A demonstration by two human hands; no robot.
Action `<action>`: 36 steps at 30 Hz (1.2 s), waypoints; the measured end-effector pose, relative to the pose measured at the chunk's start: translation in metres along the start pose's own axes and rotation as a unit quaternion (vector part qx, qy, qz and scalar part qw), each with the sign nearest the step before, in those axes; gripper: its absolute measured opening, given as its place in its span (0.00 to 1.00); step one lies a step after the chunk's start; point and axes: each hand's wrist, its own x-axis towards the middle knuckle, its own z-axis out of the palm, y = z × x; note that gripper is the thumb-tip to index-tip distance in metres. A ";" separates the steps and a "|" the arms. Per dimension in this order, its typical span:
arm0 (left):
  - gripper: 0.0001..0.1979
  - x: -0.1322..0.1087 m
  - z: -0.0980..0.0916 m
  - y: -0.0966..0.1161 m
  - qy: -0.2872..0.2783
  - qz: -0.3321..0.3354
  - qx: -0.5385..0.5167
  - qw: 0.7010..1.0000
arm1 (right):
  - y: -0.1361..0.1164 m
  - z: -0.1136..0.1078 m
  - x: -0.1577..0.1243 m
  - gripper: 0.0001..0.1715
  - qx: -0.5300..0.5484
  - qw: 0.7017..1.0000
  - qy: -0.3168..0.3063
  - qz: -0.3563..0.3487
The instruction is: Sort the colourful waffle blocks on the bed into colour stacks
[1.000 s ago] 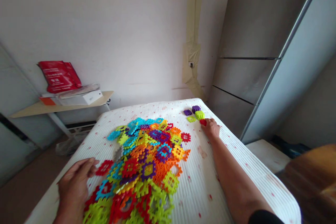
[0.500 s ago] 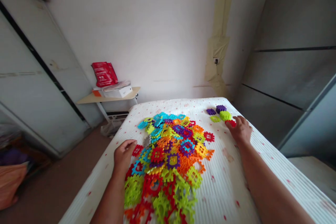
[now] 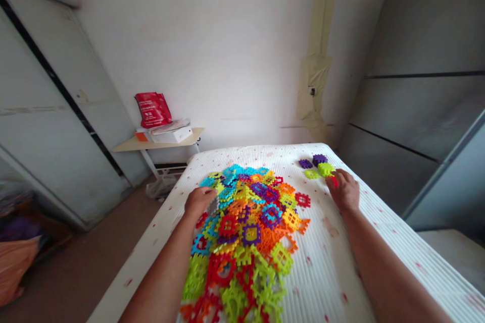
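A heap of flat, toothed plastic tiles in many colours (image 3: 246,232) lies on a white ribbed mattress (image 3: 333,262). My left hand (image 3: 200,200) rests curled on the heap's far left edge, fingers bent over tiles near a grey piece. My right hand (image 3: 344,191) lies at the far right, fingers closed on a red tile (image 3: 334,180). Just beyond it sit a green tile stack (image 3: 325,169), a flat green tile (image 3: 311,174) and two purple tiles (image 3: 312,161).
A small wooden side table (image 3: 159,143) by the wall carries a white box and a red bag (image 3: 151,109). Grey cabinet doors stand left and right. The mattress edge drops to a brown floor on the left.
My left hand has moved forward along the heap's left edge, from the red tile near me to the far tiles. My right hand stays by the small group, holding the red tile.
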 end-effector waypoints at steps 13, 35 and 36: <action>0.15 -0.001 -0.007 0.020 0.020 0.033 0.061 0.997 | -0.002 0.001 0.001 0.16 0.018 1.000 -0.001 0.015; 0.07 -0.087 0.020 0.048 0.126 0.375 -0.048 0.917 | -0.209 -0.085 0.004 0.33 0.436 0.845 -0.287 -0.120; 0.08 -0.088 0.020 0.048 0.130 0.380 -0.043 0.915 | -0.216 -0.088 0.000 0.35 0.430 0.845 -0.286 -0.138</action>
